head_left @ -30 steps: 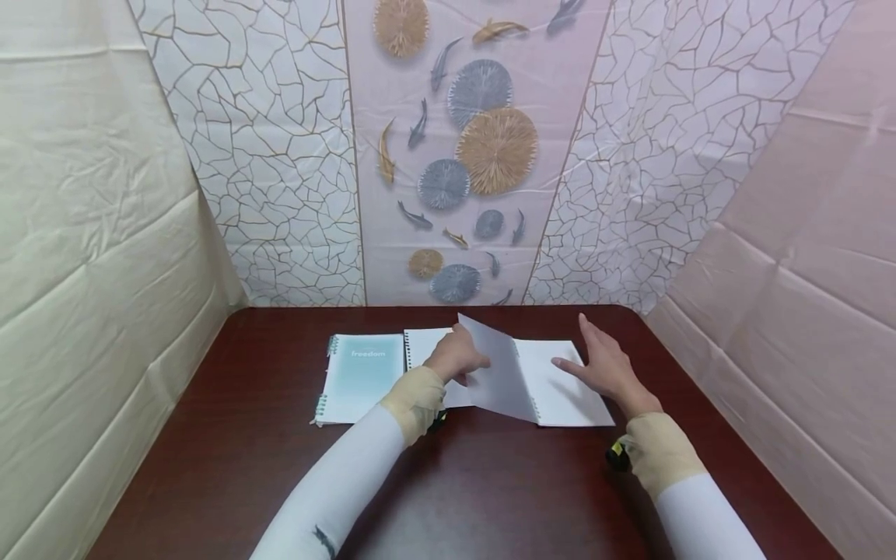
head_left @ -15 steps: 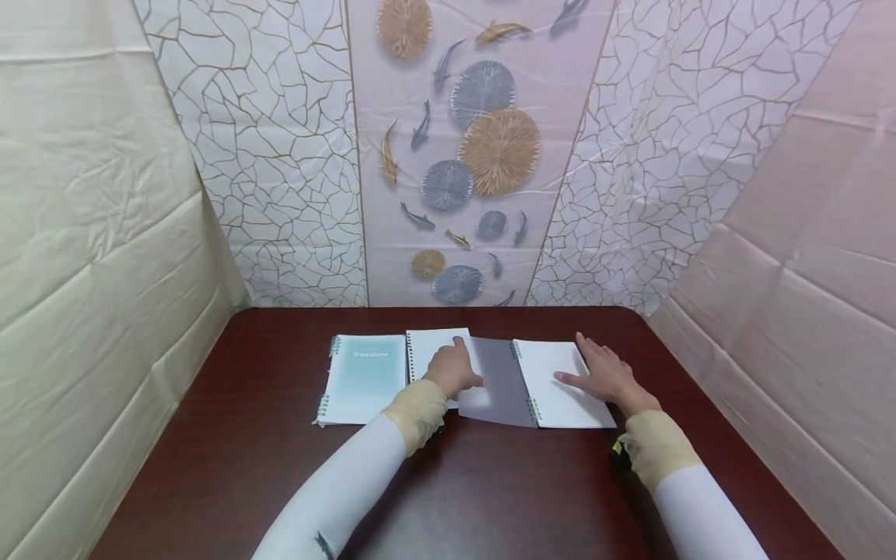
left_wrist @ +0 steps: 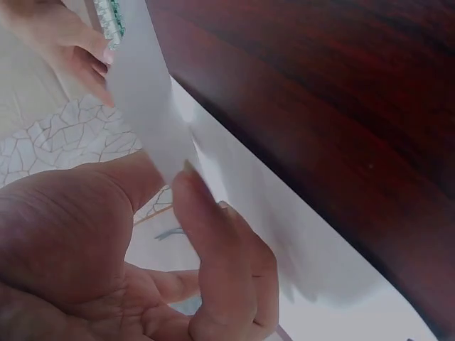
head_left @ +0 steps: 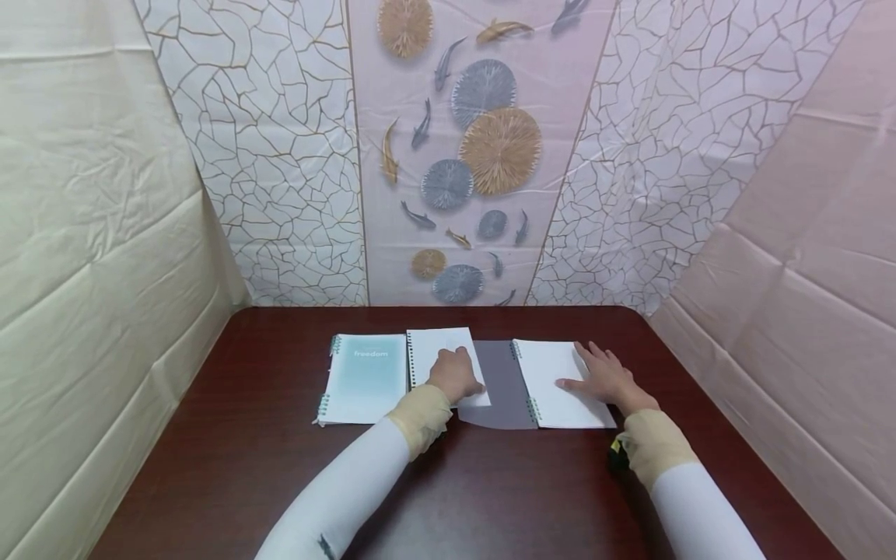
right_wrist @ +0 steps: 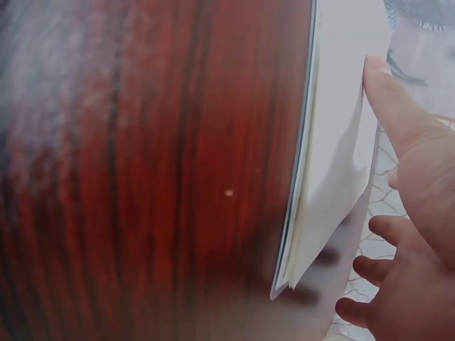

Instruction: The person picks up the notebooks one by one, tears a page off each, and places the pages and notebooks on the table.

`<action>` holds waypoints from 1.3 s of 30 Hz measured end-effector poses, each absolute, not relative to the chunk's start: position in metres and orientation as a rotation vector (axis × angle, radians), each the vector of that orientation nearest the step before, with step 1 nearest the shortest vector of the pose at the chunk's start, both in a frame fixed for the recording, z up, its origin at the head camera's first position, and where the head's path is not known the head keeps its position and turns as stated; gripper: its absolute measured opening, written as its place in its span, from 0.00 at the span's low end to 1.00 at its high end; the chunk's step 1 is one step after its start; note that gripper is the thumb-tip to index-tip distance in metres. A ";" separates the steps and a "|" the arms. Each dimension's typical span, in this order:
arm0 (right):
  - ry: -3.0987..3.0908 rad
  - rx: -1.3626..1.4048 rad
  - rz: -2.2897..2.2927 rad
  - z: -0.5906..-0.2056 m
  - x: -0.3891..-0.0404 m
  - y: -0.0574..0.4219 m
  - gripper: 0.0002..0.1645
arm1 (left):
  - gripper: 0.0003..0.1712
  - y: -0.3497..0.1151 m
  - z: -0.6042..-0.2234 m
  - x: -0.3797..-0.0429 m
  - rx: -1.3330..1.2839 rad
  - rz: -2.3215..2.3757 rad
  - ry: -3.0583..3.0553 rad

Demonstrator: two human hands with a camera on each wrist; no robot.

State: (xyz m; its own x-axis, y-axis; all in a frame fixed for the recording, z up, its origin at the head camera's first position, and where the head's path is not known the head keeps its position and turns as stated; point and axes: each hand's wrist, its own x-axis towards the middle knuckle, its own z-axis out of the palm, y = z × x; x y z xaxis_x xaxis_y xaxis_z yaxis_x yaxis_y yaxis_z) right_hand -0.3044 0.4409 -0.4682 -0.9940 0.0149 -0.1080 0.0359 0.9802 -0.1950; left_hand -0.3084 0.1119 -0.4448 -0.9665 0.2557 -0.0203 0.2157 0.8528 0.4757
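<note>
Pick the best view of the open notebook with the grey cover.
Head: open notebook nearly whole, white pages and grey cover both visible. Left wrist: green rings at the top, rest unclear. Right wrist: page edges close up, cropped.

I'm in a cloth-walled booth (head_left: 259,155): patterned drape (head_left: 483,155) behind the table (head_left: 532,498), plain drapes (head_left: 91,233) along its side edges.

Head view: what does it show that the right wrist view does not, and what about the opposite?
Only the head view shows the teal notebook marked "freedom", the left hand and the white pad beneath it.

Only the right wrist view shows, side-on, the page edges of the open notebook, and a pale speck on the wooden table.

Both show the right hand, the open notebook, the table and patterned cloth.
</note>
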 end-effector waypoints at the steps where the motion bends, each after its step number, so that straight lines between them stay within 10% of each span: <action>1: 3.014 0.033 -0.303 -0.468 -0.304 0.441 0.69 | 0.40 0.112 -0.445 -0.308 0.370 0.736 2.947; 22: 2.943 -0.031 -0.327 -0.466 -0.300 0.438 0.62 | 0.37 0.118 -0.442 -0.300 0.427 0.325 3.080; 39: 2.951 -0.018 -0.295 -0.471 -0.305 0.439 0.63 | 0.75 0.169 -0.465 -0.324 0.719 0.254 3.175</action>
